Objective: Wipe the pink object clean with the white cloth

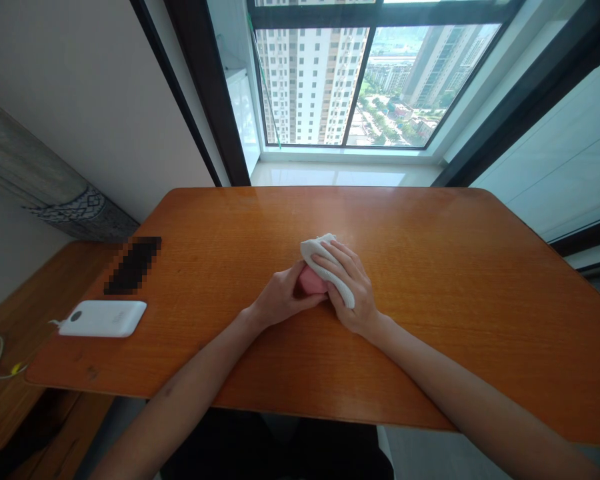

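Pink and small, the round thing (pixel 311 281) sits near the middle of the wooden table (pixel 430 267); my left hand (pixel 280 298) is curled around it and holds it tight. My right hand (pixel 353 290) presses a white cloth (pixel 325 260) down on top of it, fingers closed over the cloth; a white power bank (pixel 103 318) lies far off to my left.

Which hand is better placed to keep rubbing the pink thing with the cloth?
Right. The right hand already presses the white cloth over the pink thing, while the left hand grips that thing from the side, probably to steady it.
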`<action>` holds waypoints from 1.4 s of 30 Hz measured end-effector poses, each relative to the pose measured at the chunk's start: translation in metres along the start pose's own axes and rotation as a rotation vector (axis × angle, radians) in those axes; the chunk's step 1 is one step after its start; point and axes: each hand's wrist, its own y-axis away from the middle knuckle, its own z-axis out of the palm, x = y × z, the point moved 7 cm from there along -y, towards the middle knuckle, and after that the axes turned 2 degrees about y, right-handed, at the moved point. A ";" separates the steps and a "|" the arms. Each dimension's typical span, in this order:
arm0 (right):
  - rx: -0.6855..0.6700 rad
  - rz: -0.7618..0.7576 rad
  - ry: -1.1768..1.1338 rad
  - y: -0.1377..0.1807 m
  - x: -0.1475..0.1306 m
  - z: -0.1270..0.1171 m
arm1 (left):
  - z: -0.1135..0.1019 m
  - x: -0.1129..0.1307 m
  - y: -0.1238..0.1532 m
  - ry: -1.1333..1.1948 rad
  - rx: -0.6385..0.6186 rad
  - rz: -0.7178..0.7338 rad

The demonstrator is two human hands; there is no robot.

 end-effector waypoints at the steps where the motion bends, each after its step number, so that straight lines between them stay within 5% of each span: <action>1: 0.015 0.019 -0.029 -0.001 0.002 -0.001 | 0.000 0.001 0.000 0.001 0.002 0.007; 19: 0.083 0.597 -0.442 0.013 0.064 0.016 | -0.002 0.001 0.000 -0.037 -0.008 -0.012; 29: 0.110 0.596 -0.428 0.014 0.064 0.014 | -0.002 0.000 0.000 -0.031 -0.016 0.006; 42: 0.027 -0.062 0.046 0.000 -0.001 -0.005 | -0.001 -0.002 0.001 -0.002 -0.026 0.011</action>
